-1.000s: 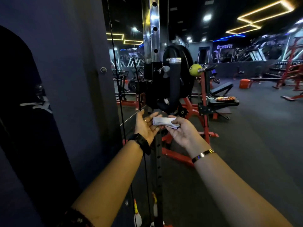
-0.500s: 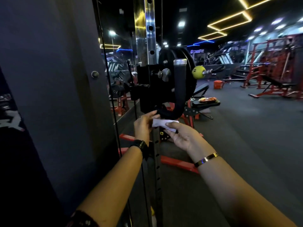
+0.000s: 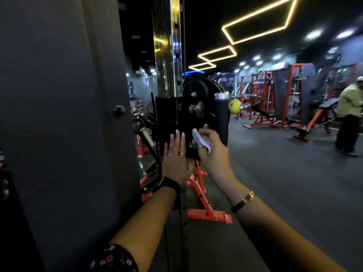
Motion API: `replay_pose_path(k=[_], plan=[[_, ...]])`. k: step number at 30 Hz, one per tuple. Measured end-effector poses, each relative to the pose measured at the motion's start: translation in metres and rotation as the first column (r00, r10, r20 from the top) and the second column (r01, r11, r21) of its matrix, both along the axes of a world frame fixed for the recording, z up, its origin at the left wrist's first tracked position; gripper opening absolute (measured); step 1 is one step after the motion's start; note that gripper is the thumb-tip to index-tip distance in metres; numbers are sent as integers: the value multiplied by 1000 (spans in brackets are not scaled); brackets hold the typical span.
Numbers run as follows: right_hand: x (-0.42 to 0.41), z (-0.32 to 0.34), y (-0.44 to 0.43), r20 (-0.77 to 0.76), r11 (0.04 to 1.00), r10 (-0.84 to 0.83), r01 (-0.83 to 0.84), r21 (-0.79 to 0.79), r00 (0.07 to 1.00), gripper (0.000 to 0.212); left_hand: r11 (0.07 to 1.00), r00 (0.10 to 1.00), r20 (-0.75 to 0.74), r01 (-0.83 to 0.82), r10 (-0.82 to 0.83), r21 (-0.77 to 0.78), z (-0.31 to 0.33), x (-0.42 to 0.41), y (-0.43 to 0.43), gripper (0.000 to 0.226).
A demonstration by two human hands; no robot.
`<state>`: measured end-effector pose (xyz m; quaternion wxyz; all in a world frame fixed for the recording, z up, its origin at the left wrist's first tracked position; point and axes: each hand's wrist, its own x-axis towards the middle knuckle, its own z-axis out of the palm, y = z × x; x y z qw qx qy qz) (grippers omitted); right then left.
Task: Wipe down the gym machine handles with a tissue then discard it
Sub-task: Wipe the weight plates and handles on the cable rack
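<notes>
The left hand [image 3: 175,156] has let go and lies flat, open; the right hand [image 3: 211,152] grips the tissue [image 3: 200,141] near the black handle [image 3: 222,118]; no writing is readable.

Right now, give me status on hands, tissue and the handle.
Right hand shut on tissue, raised beside black handle. Left hand open, flat against machine carriage. Nothing blocking the handle.

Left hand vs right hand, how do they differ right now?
The left hand is open, fingers spread flat against the black machine carriage; the right hand is closed around a folded white tissue. The left wrist carries a black watch, the right a gold-and-black bracelet. Both are raised at the carriage.
</notes>
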<state>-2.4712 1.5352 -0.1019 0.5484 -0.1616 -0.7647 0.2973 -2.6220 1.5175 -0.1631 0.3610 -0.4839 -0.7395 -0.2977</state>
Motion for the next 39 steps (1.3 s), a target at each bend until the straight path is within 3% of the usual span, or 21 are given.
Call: replay_pose_path(k=[2,3,4,6,7,9,13,16,18,20,22,25,28,32,35,39], plan=[[-9,3,3,101,983,-14,-5,182,995,46,1000,1000,-19,5,-6,-21,4,-7,4,85],[-15,2,4,202,956,-104,42,290,974,45,1000,1000,-12,13,-13,-26,4,-10,8,84],[-23,-3,8,309,891,-278,125,436,910,42,999,1000,-1,8,-8,-46,1,-12,9,84],[-39,-19,13,381,725,-598,274,631,705,37,996,999,15,-35,36,-87,-3,-12,11,86],[-45,-28,13,412,682,-677,308,664,610,35,993,998,28,-61,64,-101,-6,-15,15,87],[-55,-39,7,432,641,-731,316,699,528,35,991,995,67,-72,79,-113,-13,-23,17,79],[-80,-39,4,447,601,-774,298,741,449,46,992,997,64,-35,43,-118,-21,-28,18,72],[-92,-35,6,519,636,-758,268,724,396,57,997,995,103,7,1,-72,-20,-24,16,76],[-86,-40,12,428,529,-823,234,816,373,60,990,987,162,16,7,-143,-23,-26,20,73],[-66,-48,18,322,406,-874,182,896,365,56,993,987,159,16,3,-120,-28,-29,25,72],[-42,-51,16,229,307,-926,244,920,300,54,996,978,201,68,-57,-49,-27,-25,24,87],[-34,-53,3,236,280,-957,316,906,170,59,993,967,232,114,-104,-28,-24,-21,23,98],[-55,-54,-7,344,393,-918,325,860,199,58,996,976,206,79,-70,-34,-26,-22,23,92],[-81,-52,2,354,477,-852,291,829,387,61,996,991,136,5,8,-95,-27,-24,26,79],[-77,-60,11,292,412,-875,278,868,386,61,991,990,141,10,9,-136,-27,-20,23,78],[-33,-67,28,117,198,-914,173,965,389,55,998,997,38,62,-61,-26,-34,-20,27,84]])
